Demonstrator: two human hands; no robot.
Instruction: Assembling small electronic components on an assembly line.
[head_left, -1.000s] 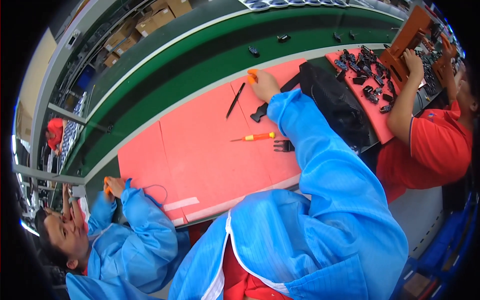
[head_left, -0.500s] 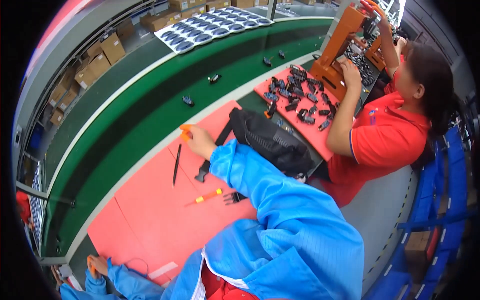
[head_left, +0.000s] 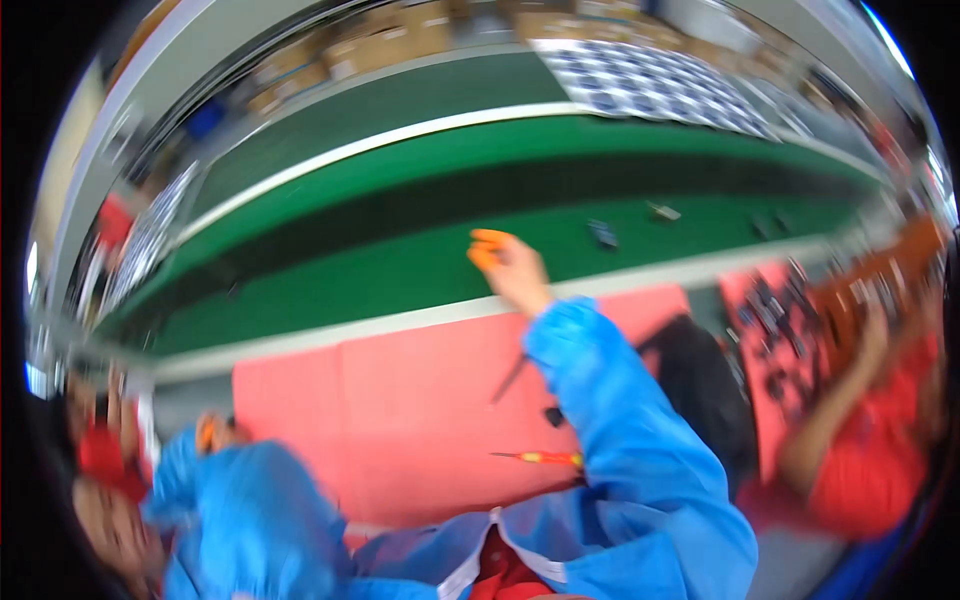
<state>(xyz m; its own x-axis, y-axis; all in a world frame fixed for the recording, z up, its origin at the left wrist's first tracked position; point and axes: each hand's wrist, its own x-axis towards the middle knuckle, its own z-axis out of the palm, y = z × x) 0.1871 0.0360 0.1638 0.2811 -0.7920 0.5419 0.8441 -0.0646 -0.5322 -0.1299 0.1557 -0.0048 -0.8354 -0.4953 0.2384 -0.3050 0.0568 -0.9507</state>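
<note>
My right hand [head_left: 515,275], in a blue sleeve, reaches over the near edge of the green conveyor belt [head_left: 420,250]. Orange finger covers sit on its thumb and forefinger, which are a little apart with nothing visible between them. My left hand [head_left: 226,434] is low at the left, by the table's left end; it also has orange at the fingertips, but blur and the sleeve hide its grip. Under my right forearm, a dark pen-like stick [head_left: 509,380] and a red and yellow screwdriver [head_left: 540,458] lie on the pink table mat [head_left: 400,400].
A black bag [head_left: 700,390] lies right of my arm. Small dark parts [head_left: 602,234] ride on the belt. Beyond the bag, a pink board [head_left: 765,350] carries several dark parts beside a person in red [head_left: 870,470]. Other people [head_left: 105,450] are at the left.
My view has swung left, so the table and belt now lie more level across it. My right hand has gone from above the mat to over the belt.
</note>
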